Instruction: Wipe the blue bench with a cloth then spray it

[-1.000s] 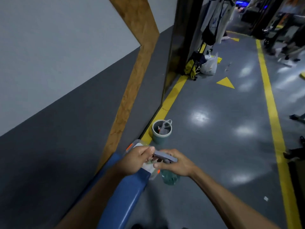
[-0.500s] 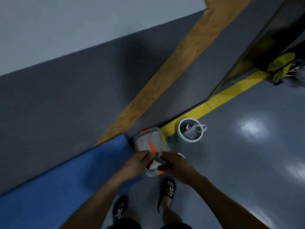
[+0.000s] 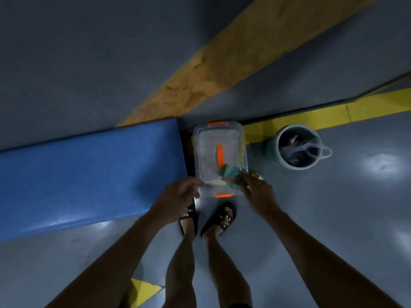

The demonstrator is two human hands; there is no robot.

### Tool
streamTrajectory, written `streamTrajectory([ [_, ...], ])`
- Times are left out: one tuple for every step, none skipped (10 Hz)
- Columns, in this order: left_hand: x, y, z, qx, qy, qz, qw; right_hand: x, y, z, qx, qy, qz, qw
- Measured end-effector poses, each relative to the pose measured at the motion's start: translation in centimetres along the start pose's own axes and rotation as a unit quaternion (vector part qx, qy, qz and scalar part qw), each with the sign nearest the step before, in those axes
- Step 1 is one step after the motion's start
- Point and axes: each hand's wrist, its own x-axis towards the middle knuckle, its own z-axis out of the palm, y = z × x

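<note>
The blue bench (image 3: 89, 174) runs along the grey wall at the left, its end close to my left hand. A clear plastic box (image 3: 219, 138) with orange latches and an orange handle stands on the floor right beside that end. Over the box's near edge I hold a teal spray bottle (image 3: 230, 173). My right hand (image 3: 255, 190) grips its body. My left hand (image 3: 180, 192) has curled fingers that pinch the bottle's pale spray head; that spot is blurred. No cloth is visible.
A grey bin (image 3: 279, 152) with a white rim and clear plastic inside stands right of the box. A yellow floor line (image 3: 333, 114) follows the wall base. My sandalled feet (image 3: 220, 218) stand just before the box. A wooden beam (image 3: 222, 63) slants across the wall.
The view has swung from the corridor down to the floor. Both hands with the bottle now hover over the box's near edge, a little further apart.
</note>
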Motion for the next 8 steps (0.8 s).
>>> streamTrajectory([
  [3.9,-4.5,0.7,-0.017,0.033,-0.008,0.999,4.0,4.2,3.6,0.002,-0.023,0.039,0.999],
  [6.6,-7.9,1.9,-0.026,0.05,-0.008,0.998,7.6,7.6,7.0,0.004,-0.037,0.066,0.997],
  [8.3,-10.6,2.8,-0.014,0.051,-0.011,0.999,10.7,10.1,9.7,-0.018,-0.065,0.087,0.994],
  [9.2,-12.3,3.3,0.014,0.053,0.001,0.998,12.7,11.8,11.8,-0.011,-0.062,0.103,0.993],
  [10.0,-13.3,3.1,0.011,0.064,-0.001,0.998,14.2,11.9,12.9,-0.042,-0.065,0.108,0.991],
  [10.2,-13.4,2.5,0.006,0.07,-0.009,0.997,14.8,11.5,13.2,-0.056,-0.062,0.119,0.989],
  [10.0,-12.3,1.6,-0.005,0.068,-0.011,0.998,15.6,9.9,11.8,-0.051,-0.088,0.151,0.983],
  [9.0,-10.2,0.5,-0.016,0.08,-0.002,0.997,15.6,8.0,9.4,-0.026,-0.066,0.146,0.987],
])
